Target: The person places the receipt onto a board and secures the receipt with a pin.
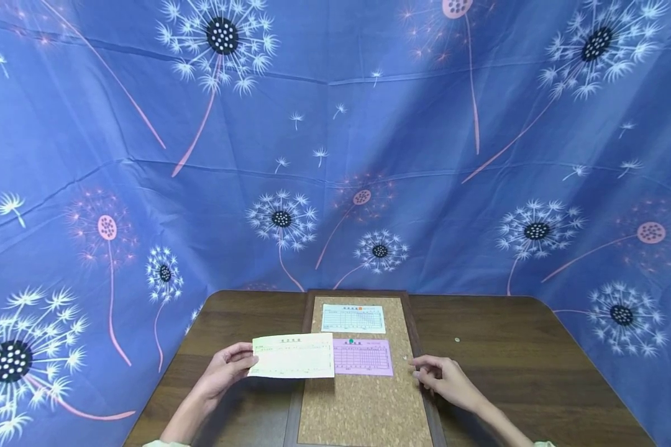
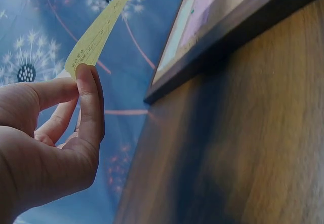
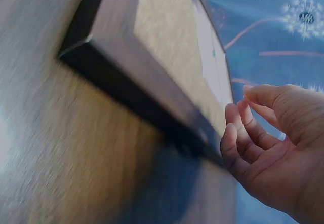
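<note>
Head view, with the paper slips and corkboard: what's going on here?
A person's left grip pinches the left end of a pale yellow slip, holding it up over the corkboard's left edge. The right grip is at the board's right edge, fingers loosely bent; nothing clearly shows in it. On the board lie a purple slip, partly hidden by the yellow one, and a light blue slip farther back.
</note>
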`<state>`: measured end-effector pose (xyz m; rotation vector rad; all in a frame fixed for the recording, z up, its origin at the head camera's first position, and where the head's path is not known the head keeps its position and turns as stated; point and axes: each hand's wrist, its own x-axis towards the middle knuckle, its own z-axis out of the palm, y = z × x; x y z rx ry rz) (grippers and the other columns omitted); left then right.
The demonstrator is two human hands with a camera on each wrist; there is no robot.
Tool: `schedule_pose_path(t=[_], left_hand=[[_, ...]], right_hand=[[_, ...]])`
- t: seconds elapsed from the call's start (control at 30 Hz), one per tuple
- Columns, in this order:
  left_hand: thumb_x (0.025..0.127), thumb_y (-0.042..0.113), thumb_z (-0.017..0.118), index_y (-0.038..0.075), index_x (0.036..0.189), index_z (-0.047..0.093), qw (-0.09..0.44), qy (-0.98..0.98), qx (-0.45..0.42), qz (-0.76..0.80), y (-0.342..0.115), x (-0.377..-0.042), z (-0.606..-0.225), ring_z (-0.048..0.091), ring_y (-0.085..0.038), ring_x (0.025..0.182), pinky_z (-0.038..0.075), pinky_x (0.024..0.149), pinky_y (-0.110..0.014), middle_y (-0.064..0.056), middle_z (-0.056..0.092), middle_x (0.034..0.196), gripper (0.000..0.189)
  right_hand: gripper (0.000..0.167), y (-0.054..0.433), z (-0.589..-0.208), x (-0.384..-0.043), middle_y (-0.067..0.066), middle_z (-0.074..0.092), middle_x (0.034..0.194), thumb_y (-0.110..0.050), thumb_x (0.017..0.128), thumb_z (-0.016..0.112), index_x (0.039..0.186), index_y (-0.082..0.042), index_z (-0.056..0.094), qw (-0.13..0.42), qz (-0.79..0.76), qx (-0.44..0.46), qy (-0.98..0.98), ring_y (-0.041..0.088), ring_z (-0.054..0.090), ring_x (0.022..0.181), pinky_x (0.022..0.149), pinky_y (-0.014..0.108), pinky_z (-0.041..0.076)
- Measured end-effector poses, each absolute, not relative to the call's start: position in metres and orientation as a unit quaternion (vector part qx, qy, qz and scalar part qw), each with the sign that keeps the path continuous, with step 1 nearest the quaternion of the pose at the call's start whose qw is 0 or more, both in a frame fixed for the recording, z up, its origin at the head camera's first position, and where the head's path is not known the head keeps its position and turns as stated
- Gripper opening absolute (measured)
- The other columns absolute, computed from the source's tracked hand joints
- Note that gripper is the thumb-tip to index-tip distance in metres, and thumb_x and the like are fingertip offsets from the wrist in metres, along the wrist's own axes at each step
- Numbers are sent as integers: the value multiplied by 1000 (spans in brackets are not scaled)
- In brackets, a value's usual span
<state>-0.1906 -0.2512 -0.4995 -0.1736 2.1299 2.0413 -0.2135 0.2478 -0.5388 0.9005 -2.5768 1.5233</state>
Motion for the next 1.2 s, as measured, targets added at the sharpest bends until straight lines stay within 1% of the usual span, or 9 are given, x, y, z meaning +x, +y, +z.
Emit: schedule_pose_path(t=[0.2,0.33,0.47,0.57,0.63,0.87,1.0,1.1,1.2], left_hand=[[97,11,65,10,116,64,105,703,-44,702,-235,-190,-495,63,-3,85,51,76,-20,11,68,95,19],[96,11,66,11,115,65,111,693,-40,711,-225,-190,-492,63,-3,85,51,75,-20,13,67,94,18],[96,10,65,12,113,65,115,684,-35,720,-218,-190,-491,62,-3,83,50,74,-19,13,67,94,17],[97,10,65,11,114,64,119,680,-28,723,-212,-190,-489,62,-3,84,50,74,-19,12,67,94,17],[97,10,65,10,115,64,122,678,-26,724,-209,-190,-488,63,-3,84,50,74,-20,12,67,95,18],[97,12,66,9,115,64,124,681,-24,721,-201,-191,-486,63,-4,84,50,74,-21,11,68,94,19],[96,12,66,11,114,65,123,684,-21,719,-198,-190,-487,63,-4,84,50,74,-21,11,68,93,17],[95,12,66,10,114,66,126,685,-20,717,-196,-190,-489,64,-5,84,50,74,-21,11,68,93,18],[95,11,67,9,113,66,130,684,-16,718,-193,-189,-491,65,-5,83,51,74,-21,9,69,93,19]], right_hand=[[27,223,-526,-209,9,67,78,-9,98,65,118,8,68,-2,474,293,-830,-6,50,63,49,19,44],[26,207,-520,-206,14,69,81,-7,99,63,119,8,68,-3,474,298,-828,-7,51,64,51,19,45],[27,192,-516,-203,17,67,75,-8,101,59,122,9,66,-9,485,304,-820,-2,56,62,49,22,48],[33,183,-514,-201,19,67,76,-10,104,55,128,11,62,-29,507,308,-804,5,62,62,48,28,52],[35,178,-512,-198,22,69,81,-10,106,51,132,14,57,-41,528,312,-789,10,66,63,49,32,54],[44,161,-506,-192,35,67,97,-10,110,40,143,19,41,-103,582,311,-744,13,71,71,60,38,60],[48,153,-504,-189,34,68,90,-11,109,43,143,22,37,-107,591,296,-743,17,72,70,61,39,60],[51,148,-502,-187,30,69,83,-13,108,47,142,23,37,-104,590,276,-752,17,72,68,61,36,60],[53,144,-501,-186,26,70,80,-16,108,48,142,23,38,-109,592,253,-757,16,71,68,61,36,59]])
